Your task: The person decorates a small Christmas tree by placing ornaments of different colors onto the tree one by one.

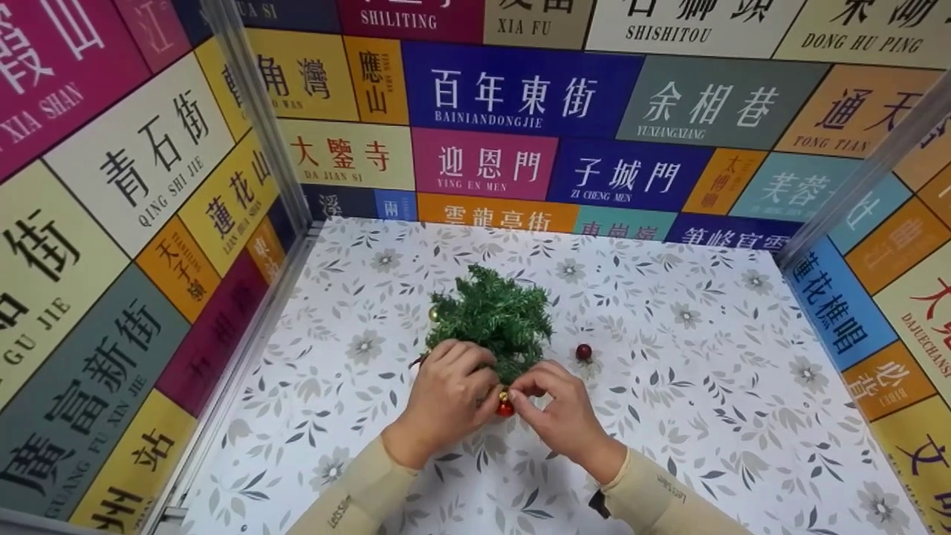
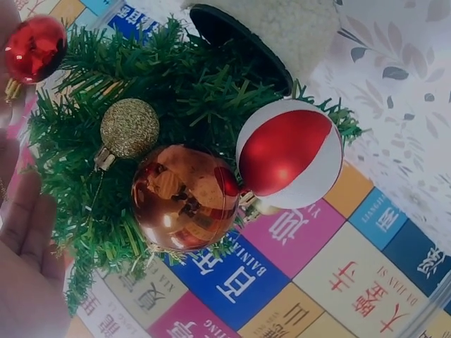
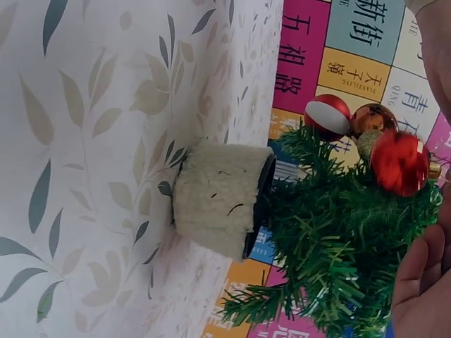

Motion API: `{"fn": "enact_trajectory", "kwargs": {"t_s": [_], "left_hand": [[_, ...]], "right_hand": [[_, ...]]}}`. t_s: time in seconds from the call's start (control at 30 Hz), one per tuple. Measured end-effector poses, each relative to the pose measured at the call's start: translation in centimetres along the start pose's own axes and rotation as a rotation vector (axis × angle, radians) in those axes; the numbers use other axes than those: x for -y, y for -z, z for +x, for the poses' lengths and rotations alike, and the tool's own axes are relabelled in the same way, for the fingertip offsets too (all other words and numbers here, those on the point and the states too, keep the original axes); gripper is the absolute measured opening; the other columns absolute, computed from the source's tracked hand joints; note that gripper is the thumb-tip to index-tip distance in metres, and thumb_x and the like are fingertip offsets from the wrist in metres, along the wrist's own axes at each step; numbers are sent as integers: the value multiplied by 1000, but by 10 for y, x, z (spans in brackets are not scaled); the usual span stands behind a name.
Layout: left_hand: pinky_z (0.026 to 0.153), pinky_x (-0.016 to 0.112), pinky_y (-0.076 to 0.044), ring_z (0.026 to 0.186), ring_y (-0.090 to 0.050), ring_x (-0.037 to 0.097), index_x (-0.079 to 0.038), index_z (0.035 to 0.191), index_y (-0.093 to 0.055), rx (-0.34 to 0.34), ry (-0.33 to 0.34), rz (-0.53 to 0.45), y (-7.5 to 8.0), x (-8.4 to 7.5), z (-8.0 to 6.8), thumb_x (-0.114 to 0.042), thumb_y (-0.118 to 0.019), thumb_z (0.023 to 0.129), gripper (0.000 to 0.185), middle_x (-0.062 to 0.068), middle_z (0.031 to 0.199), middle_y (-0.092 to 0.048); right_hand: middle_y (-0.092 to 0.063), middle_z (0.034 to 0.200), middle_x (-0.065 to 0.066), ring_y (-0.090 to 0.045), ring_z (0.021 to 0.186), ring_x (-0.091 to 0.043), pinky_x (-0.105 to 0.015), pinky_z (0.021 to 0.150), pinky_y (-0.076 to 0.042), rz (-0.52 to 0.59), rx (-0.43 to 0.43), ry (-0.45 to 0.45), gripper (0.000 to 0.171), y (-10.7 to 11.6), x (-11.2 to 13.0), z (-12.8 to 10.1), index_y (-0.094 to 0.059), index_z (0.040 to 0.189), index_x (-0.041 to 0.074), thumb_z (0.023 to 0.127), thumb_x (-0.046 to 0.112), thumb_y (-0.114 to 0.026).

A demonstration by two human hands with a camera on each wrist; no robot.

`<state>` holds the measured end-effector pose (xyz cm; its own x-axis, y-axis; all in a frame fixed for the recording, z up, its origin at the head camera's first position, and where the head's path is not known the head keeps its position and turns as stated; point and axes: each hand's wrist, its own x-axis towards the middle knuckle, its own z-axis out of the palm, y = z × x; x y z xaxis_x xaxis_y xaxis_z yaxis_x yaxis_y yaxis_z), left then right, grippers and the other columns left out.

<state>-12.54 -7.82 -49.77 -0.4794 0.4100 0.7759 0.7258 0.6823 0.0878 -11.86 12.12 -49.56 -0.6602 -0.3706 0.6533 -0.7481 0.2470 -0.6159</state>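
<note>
A small artificial Christmas tree lies tipped over, its fleece-covered base showing in the right wrist view. At its near end hangs a shiny red bauble with a gold cap. My right hand pinches at the bauble's cap with thumb and forefinger. My left hand bends over the tree's near left side, fingertips close to the cap; what they grip is hidden. Among the branches hang a gold glitter bauble, a copper bauble and a red-and-white bauble.
A dark red ball lies on the table right of the tree. The table's white leaf-patterned cover spreads around it. Colourful panels with Chinese lettering wall in the back and both sides.
</note>
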Motion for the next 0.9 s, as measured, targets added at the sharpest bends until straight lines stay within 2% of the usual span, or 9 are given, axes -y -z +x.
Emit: {"fn": "enact_trajectory", "kwargs": {"t_s": [0.2, 0.43, 0.63, 0.9], "left_hand": [[90, 41, -47, 88, -62, 24, -12, 75, -71, 40, 14, 77, -2, 0, 5, -14, -72, 83, 9, 2, 93, -67], [86, 43, -47, 85, -61, 26, -11, 75, -71, 10, 38, 105, -6, -1, 11, -14, -75, 82, 8, 3, 89, -66], [84, 42, -47, 85, -61, 25, -13, 79, -74, 6, 59, 112, -7, -2, 12, -15, -74, 85, 6, 1, 88, -68], [85, 41, -45, 85, -60, 24, -14, 85, -76, 62, 117, 141, -7, -2, 13, -21, -69, 91, 12, -1, 88, -69]], "right_hand": [[-58, 76, -3, -51, 66, -14, -20, 61, -41, -13, -37, -66, 19, -1, -6, 2, -69, 83, 7, 82, -11, -73], [-59, 77, -4, -53, 65, -15, -24, 59, -45, 15, -73, -90, 17, -3, -12, 4, -68, 83, 5, 83, -12, -71], [-60, 77, -5, -56, 65, -16, -25, 58, -47, 19, -108, -107, 15, -6, -14, 5, -68, 83, 4, 83, -11, -71], [-61, 77, -8, -59, 64, -19, -29, 58, -51, 71, -124, -159, 13, -9, -17, 6, -68, 84, 2, 84, -11, -69]]}}
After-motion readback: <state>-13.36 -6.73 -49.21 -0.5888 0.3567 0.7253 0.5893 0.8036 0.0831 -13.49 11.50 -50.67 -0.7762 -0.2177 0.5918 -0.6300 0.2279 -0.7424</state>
